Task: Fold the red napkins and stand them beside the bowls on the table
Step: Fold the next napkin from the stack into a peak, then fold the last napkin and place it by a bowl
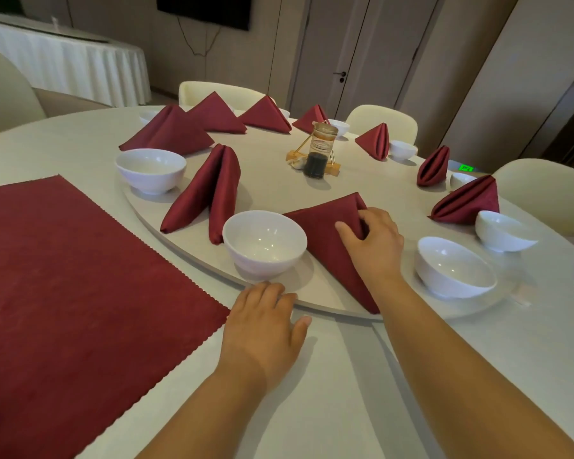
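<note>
The right hand (pixel 371 240) grips a napkin (pixel 318 226); the left hand (pixel 262 326) lies flat. Letting go fast could tip it over.

I am in a restaurant's private dining room. A big round table (pixel 345 376) carries a turntable (pixel 272 193), with a folded napkin (pixel 318 240) and a white bowl (pixel 264 245) at every seat. Cream chairs (pixel 391 119) ring it, and a skirted serving table (pixel 80 67) stands far left.
</note>
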A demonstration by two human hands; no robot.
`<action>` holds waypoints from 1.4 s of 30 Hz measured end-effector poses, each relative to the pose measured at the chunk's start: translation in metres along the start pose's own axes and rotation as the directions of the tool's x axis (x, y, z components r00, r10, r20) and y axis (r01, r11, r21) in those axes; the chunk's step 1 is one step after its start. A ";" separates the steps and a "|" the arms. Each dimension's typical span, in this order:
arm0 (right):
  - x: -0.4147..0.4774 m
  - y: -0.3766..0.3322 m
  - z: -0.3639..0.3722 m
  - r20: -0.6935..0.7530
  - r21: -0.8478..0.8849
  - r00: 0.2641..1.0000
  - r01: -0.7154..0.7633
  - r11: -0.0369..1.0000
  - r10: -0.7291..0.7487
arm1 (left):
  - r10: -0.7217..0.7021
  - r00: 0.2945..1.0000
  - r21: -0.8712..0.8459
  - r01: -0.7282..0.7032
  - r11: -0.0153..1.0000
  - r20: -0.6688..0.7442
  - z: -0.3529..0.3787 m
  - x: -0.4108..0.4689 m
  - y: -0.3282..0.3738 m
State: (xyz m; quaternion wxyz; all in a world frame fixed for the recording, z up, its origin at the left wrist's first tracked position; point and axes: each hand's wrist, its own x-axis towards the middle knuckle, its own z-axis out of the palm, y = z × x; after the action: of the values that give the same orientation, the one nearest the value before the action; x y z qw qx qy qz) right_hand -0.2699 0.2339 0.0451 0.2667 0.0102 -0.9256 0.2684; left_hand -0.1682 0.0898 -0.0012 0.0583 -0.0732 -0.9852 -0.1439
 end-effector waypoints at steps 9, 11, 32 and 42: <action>-0.043 0.026 -0.013 0.074 -0.045 0.995 -0.066 0.997 0.070 | 0.012 1.000 -0.028 -0.013 1.000 -0.018 0.003 0.000 0.001; -0.052 0.032 -0.013 0.080 -0.070 0.992 -0.088 0.994 0.093 | 0.007 1.000 -0.016 -0.007 1.000 -0.010 0.003 -0.001 0.001; -0.053 0.041 -0.012 -0.122 0.257 0.978 -0.133 0.957 0.168 | -0.025 1.000 0.022 0.024 0.999 0.012 0.002 0.001 0.001; -0.032 0.052 -0.014 0.097 0.082 0.973 -0.219 0.972 0.211 | -0.028 1.000 0.028 0.028 0.999 0.004 0.004 0.001 0.002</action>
State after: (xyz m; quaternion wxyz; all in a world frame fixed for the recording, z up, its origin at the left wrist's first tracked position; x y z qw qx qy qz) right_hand -0.2442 0.2818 0.0133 0.1945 -0.0662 -0.9187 0.3373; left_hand -0.1697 0.0928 -0.0042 0.0551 -0.0590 -0.9881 -0.1309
